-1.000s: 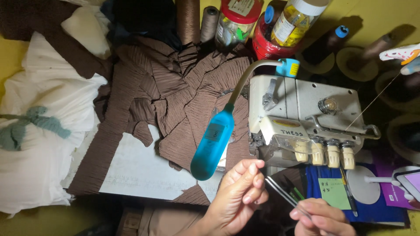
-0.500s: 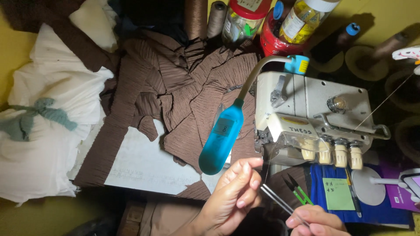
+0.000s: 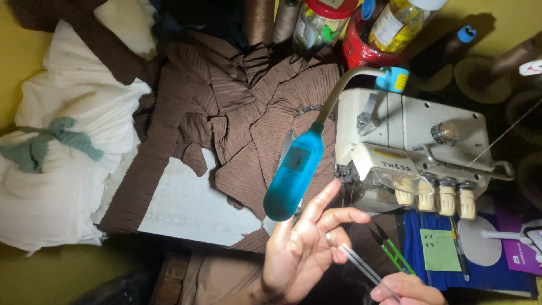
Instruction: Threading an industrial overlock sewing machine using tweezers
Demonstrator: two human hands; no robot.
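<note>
Steel tweezers [image 3: 361, 264]: thin pair, pinched at the bottom end by the right hand [image 3: 407, 288], tips pointing up-left and touching the left hand's ring finger area.
Right hand: low at the bottom edge, only the knuckles and fingertips show; fingers curled tight round the tweezers.
Left hand [image 3: 302, 248]: palm facing up toward the camera, wrist coming in from the bottom. Fingers loosely spread, index pointing up toward the lamp, the others half bent. Ring on one finger. It isn't gripping anything; can't tell if there's a thread between the fingertips, too fine to see.
Snips [image 3: 392, 248]: green-handled, lying just right of the left hand, on the blue mat [image 3: 415, 237].
Sticky note [image 3: 440, 249]: green, on the same mat, right of the snips.
Lamp [image 3: 293, 172]: blue, long oval head on a grey bendy neck, just above the left index fingertip, neck arching back to the machine.
Machine [image 3: 418, 147]: cream overlock type, right of the lamp, a row of pale knobs along its front.
Paper [image 3: 195, 206]: white sheet left of the hands, partly under the fabric.
Brown fabric [image 3: 237, 113]: pleated pieces heaped behind the paper, left of the machine.
White bundle [image 3: 62, 147]: far left, tied with a teal strip.
Jars [image 3: 361, 28]: red-lidded jar, red tub and bottle at the very back, thread cones beside them.
</note>
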